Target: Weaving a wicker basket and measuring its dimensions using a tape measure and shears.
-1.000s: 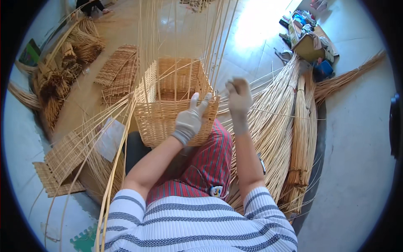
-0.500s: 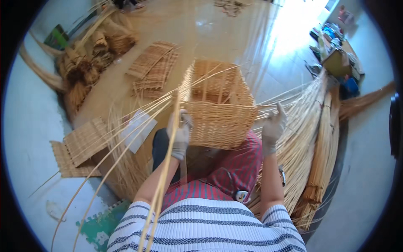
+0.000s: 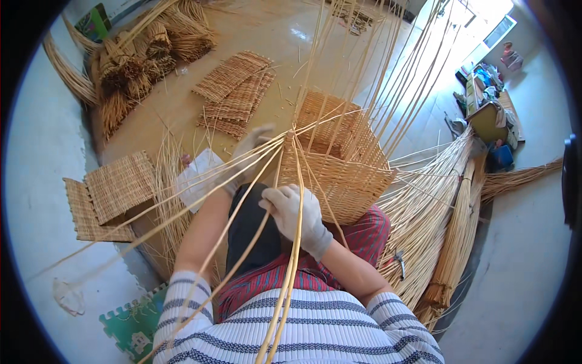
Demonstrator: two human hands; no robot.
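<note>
A half-woven wicker basket rests tilted against my knees, its long upright strands fanning out at the far side. From its near left corner, several loose wicker strands spread left and toward me. My right hand, in a pale glove, is closed in front of the basket, with a strand at its pinched fingertips. Beyond the loose strands, my gloved left hand is near that corner, fingers stretched out and blurred. Whether it touches a strand is hard to see.
Woven panels lie on the floor ahead, and more panels at left. Strand bundles are piled far left. Long loose strands and a tied bundle lie at right, with pliers on them.
My right hand has come from the basket's right side across to its front left corner. My left hand has moved up and away behind the strands. The basket has turned and shifted right.
</note>
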